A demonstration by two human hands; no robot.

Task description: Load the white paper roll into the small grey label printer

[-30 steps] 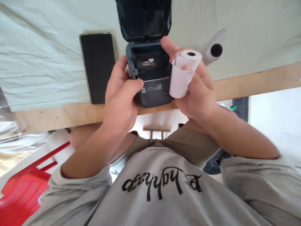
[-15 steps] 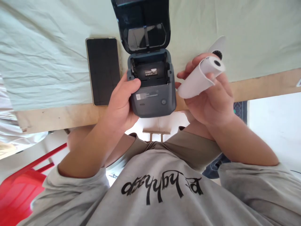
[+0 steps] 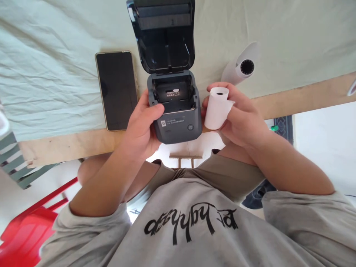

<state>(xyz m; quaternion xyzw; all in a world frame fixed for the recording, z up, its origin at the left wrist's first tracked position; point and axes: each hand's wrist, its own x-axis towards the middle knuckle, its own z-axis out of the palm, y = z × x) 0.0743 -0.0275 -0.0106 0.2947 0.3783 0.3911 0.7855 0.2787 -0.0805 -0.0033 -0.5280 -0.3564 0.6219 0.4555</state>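
A small dark grey printer (image 3: 174,122) stands at the table's near edge with its lid (image 3: 164,35) swung open and its paper bay bare. My left hand (image 3: 141,128) grips the printer's left side, thumb on its front corner. My right hand (image 3: 241,118) holds a white paper roll (image 3: 217,108) upright just to the right of the printer, a loose flap of paper sticking out from it.
A black phone (image 3: 116,89) lies face up left of the printer on the pale green cloth (image 3: 50,66). A second paper roll (image 3: 240,68) lies behind my right hand. The table's wooden edge (image 3: 300,96) runs across; a red chair (image 3: 30,230) is below left.
My right hand has turned the roll upright and brought it down close beside the printer. My left hand has shifted its grip on the printer's left side.
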